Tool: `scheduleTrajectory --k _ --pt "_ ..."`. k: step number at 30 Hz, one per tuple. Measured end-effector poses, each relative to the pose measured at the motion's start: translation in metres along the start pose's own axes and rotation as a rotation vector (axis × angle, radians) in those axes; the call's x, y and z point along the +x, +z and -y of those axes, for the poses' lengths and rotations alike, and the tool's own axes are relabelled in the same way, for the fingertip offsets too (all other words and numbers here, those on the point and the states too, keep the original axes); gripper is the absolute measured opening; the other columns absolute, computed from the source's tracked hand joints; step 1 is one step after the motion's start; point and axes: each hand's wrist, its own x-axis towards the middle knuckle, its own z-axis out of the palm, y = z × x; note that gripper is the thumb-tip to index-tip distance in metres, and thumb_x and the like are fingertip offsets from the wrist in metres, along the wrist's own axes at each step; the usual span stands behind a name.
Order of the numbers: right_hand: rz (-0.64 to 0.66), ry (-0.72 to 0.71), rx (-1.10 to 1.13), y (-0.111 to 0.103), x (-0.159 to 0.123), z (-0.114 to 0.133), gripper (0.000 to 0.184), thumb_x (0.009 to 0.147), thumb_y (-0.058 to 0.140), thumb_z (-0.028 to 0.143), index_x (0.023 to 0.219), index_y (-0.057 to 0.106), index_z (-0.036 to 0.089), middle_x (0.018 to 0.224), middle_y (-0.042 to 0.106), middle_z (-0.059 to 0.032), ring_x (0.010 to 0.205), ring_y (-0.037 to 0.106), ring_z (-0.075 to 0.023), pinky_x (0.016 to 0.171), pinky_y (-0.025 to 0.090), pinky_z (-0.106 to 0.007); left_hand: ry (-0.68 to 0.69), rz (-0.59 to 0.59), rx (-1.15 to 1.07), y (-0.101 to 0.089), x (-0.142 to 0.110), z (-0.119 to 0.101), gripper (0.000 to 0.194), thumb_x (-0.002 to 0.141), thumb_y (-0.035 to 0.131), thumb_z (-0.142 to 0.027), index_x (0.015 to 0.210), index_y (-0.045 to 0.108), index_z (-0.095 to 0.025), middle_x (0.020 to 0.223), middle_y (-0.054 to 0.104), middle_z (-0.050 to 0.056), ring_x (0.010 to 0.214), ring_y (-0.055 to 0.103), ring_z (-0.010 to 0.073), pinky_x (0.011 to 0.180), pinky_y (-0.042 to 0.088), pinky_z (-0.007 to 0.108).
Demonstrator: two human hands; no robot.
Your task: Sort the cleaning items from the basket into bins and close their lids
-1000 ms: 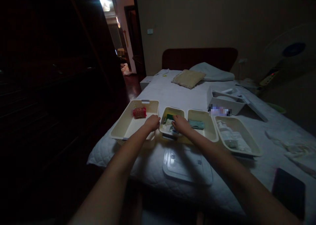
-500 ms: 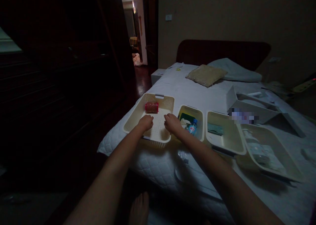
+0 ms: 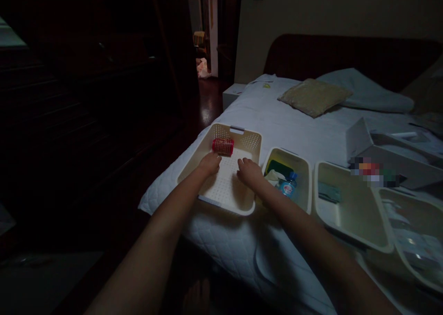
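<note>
My left hand hovers over the cream basket, fingers loosely bent and a little apart, with nothing visible in it. Just beyond it, a red patterned cylinder lies on its side near the basket's far end. Over the basket's right side is my right hand, its fingers bent and slightly parted, also without a visible object. Close to the right wrist stands a smaller cream bin that holds a blue-capped bottle, a dark green item and a crumpled white piece.
Right of these, another bin contains a folded blue-green cloth. A further bin holds white packages. A clear lid lies near the bed's front edge. Behind are an open white box and a beige cushion.
My right hand has gone from the small bin to above the large basket. My left hand has left the rim between them and is now over the basket. The view has turned left.
</note>
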Motion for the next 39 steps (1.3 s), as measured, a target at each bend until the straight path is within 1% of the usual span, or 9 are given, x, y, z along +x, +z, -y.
scheduleTrajectory --k 4,8,12,18,21,26,32,35,39 --pt "0.037 -0.011 -0.041 0.000 0.002 -0.002 0.025 0.085 0.042 0.018 0.108 0.052 0.012 0.105 0.059 -0.0145 0.096 0.057 -0.0228 0.079 0.045 -0.031 0.007 -0.060 -0.048 0.005 0.023 0.004 0.039 0.079 0.047 -0.011 0.118 0.053 -0.014 0.122 0.055 0.011 0.114 0.048 0.0210 0.101 0.034 0.033" --pt "0.088 -0.023 -0.036 0.000 0.016 -0.003 0.028 0.086 0.041 0.022 0.111 0.050 0.012 0.107 0.059 -0.0155 0.095 0.058 -0.0237 0.076 0.046 -0.032 -0.058 -0.123 -0.099 0.013 0.041 0.010 0.036 0.079 0.045 -0.011 0.114 0.054 -0.012 0.120 0.056 0.011 0.114 0.048 0.0215 0.102 0.034 0.033" --pt "0.111 -0.007 -0.033 0.000 0.039 -0.001 0.030 0.086 0.039 0.019 0.113 0.050 0.010 0.110 0.057 -0.0175 0.099 0.056 -0.0242 0.080 0.045 -0.033 -0.116 -0.168 -0.156 0.020 0.048 0.018 0.035 0.079 0.043 -0.009 0.111 0.055 -0.011 0.119 0.056 0.012 0.113 0.048 0.0200 0.102 0.035 0.031" --pt "-0.018 0.013 0.033 0.009 0.078 0.002 0.043 0.085 0.036 0.015 0.127 0.040 0.008 0.122 0.051 -0.0190 0.106 0.051 -0.0246 0.085 0.044 -0.034 -0.258 -0.207 -0.231 0.044 0.048 0.030 0.041 0.080 0.041 -0.011 0.121 0.047 -0.012 0.126 0.051 0.012 0.117 0.047 0.0210 0.100 0.037 0.032" --pt "-0.099 -0.008 0.060 0.013 0.098 0.007 0.045 0.087 0.032 0.015 0.131 0.036 0.005 0.132 0.044 -0.0213 0.114 0.047 -0.0264 0.091 0.042 -0.038 -0.244 -0.151 -0.217 0.057 0.048 0.036 0.043 0.080 0.042 -0.013 0.123 0.046 -0.012 0.128 0.049 0.014 0.117 0.047 0.0228 0.101 0.037 0.033" --pt "-0.170 -0.076 0.148 0.023 0.129 0.024 0.042 0.091 0.028 0.016 0.129 0.039 0.004 0.138 0.039 -0.0210 0.129 0.033 -0.0274 0.104 0.031 -0.042 -0.262 -0.174 -0.226 0.062 0.051 0.039 0.050 0.081 0.043 -0.018 0.131 0.039 -0.013 0.130 0.047 0.015 0.115 0.050 0.0261 0.095 0.042 0.036" --pt "-0.187 -0.023 0.277 0.046 0.148 0.024 0.043 0.086 0.045 0.020 0.125 0.042 0.003 0.132 0.045 -0.0224 0.125 0.038 -0.0257 0.106 0.028 -0.040 -0.250 -0.171 -0.298 0.065 0.056 0.040 0.053 0.079 0.045 -0.016 0.131 0.040 -0.014 0.130 0.047 0.016 0.114 0.052 0.0277 0.095 0.042 0.037" --pt "-0.208 -0.021 0.253 0.059 0.152 0.013 0.047 0.085 0.045 0.017 0.129 0.039 0.002 0.136 0.041 -0.0226 0.129 0.033 -0.0259 0.110 0.020 -0.041 -0.268 -0.204 -0.306 0.067 0.062 0.040 0.055 0.078 0.046 -0.017 0.132 0.038 -0.012 0.133 0.045 0.017 0.116 0.049 0.0285 0.096 0.042 0.038" --pt "-0.200 -0.030 0.240 0.066 0.156 0.006 0.062 0.077 0.062 0.028 0.128 0.039 0.002 0.134 0.041 -0.0233 0.128 0.033 -0.0302 0.109 0.020 -0.042 -0.290 -0.168 -0.288 0.065 0.064 0.036 0.051 0.078 0.044 -0.016 0.129 0.041 -0.013 0.131 0.046 0.017 0.113 0.052 0.0292 0.093 0.044 0.040"
